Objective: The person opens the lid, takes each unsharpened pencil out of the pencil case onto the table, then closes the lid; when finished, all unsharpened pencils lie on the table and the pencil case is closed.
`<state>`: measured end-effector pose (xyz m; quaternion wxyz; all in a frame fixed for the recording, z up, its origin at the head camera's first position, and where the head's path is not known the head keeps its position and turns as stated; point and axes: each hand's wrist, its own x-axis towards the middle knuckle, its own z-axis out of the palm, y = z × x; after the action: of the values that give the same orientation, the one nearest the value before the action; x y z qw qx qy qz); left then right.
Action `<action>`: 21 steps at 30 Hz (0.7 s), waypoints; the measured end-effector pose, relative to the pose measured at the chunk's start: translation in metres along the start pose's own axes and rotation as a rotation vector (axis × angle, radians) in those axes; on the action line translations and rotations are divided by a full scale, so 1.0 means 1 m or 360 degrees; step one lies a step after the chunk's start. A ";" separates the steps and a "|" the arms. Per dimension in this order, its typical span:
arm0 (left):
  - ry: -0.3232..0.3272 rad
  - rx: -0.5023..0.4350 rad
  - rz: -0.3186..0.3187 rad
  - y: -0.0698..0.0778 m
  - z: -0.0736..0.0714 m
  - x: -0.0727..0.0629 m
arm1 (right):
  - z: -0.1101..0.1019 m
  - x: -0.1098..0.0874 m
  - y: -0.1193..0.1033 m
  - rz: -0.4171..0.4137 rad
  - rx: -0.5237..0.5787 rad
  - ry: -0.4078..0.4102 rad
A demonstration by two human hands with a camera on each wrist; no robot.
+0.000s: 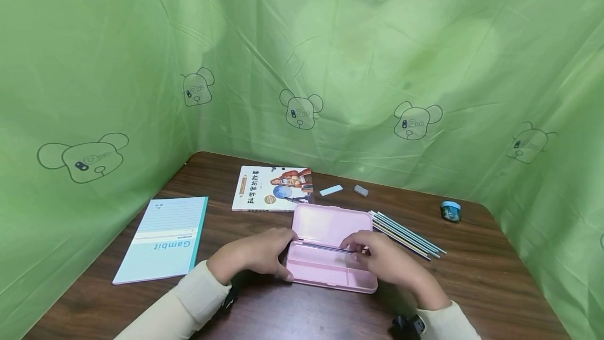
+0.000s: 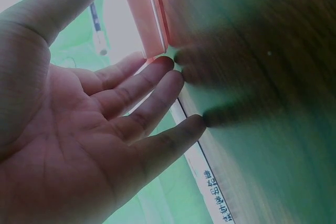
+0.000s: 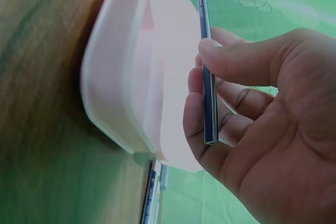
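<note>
A pink pencil case [image 1: 332,214] lies with its lid up on the table. My right hand [image 1: 382,257] pinches a dark blue striped pencil [image 3: 210,108] between thumb and fingers. In the head view that pencil spans the case's back compartment, near the hinge. At the case's left side, my left hand [image 1: 259,253] touches the edge with thumb and fingertips. Its fingers [image 2: 163,142] look nearly straight in the left wrist view. To the right of the case, several pencils [image 1: 408,232] lie in a loose bundle.
On the left lies a Gambit notebook [image 1: 162,240]. Behind the case are an illustrated book [image 1: 264,190], a light blue block [image 1: 331,190] and a grey eraser [image 1: 361,190]. A small blue-lidded jar [image 1: 451,211] stands at the right. Green curtains [image 1: 330,67] surround the table [image 1: 486,277].
</note>
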<state>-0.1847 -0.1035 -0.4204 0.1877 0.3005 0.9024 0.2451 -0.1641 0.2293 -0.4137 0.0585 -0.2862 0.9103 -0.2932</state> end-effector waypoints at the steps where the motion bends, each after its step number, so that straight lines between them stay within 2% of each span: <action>1: 0.0000 0.0004 -0.0001 0.000 0.000 0.000 | -0.002 0.000 0.001 0.0000 -0.0001 0.0009; 7: 0.0004 -0.0004 0.0009 0.000 -0.001 0.000 | -0.019 -0.006 0.005 0.0070 0.0010 0.0087; 12: 0.0005 0.0021 0.0008 0.000 -0.001 -0.001 | -0.040 -0.017 0.014 0.0152 0.0070 0.0240; 16: 0.0002 0.0025 0.0019 0.000 0.000 0.000 | -0.057 -0.027 0.027 0.0275 0.0068 0.0319; 21: 0.0000 0.0013 0.0024 0.001 0.000 0.000 | -0.071 -0.037 0.055 0.0411 0.0020 0.0346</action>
<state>-0.1840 -0.1026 -0.4200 0.1848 0.3080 0.9011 0.2430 -0.1791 0.3217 -0.3887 -0.0014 -0.1331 0.9387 -0.3181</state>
